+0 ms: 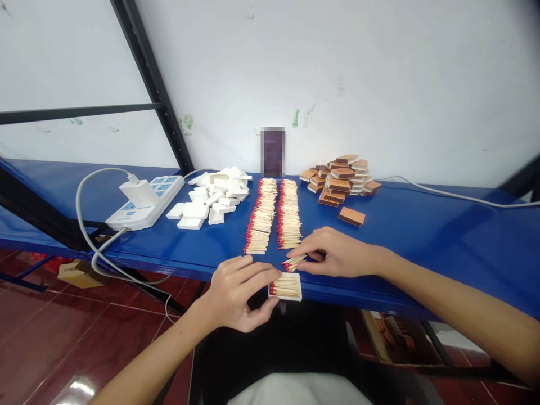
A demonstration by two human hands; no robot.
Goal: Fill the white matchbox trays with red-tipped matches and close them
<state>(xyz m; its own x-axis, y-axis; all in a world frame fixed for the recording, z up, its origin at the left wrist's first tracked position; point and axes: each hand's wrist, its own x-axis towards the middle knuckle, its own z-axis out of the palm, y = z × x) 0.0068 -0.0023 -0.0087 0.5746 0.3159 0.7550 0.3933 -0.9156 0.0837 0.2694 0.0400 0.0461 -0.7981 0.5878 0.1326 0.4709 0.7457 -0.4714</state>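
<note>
My left hand (244,292) grips the left end of a white matchbox tray (300,288) at the table's front edge. Red-tipped matches (285,286) lie side by side in that tray, heads to the left. Just beyond it, my right hand (327,252) pinches a small bunch of matches (295,262) between thumb and fingers, the red heads pointing left. Farther back, two long rows of matches run away from me, a left row (261,216) and a right row (289,216), heads to the left in both.
White empty trays (211,197) are heaped at the left. Brown matchbox sleeves (340,183) are piled at the right, one sleeve (351,216) lying apart. A power strip (147,211) with a plugged-in charger (139,194) and loose cable sits far left. A blurred dark object (273,152) leans on the wall.
</note>
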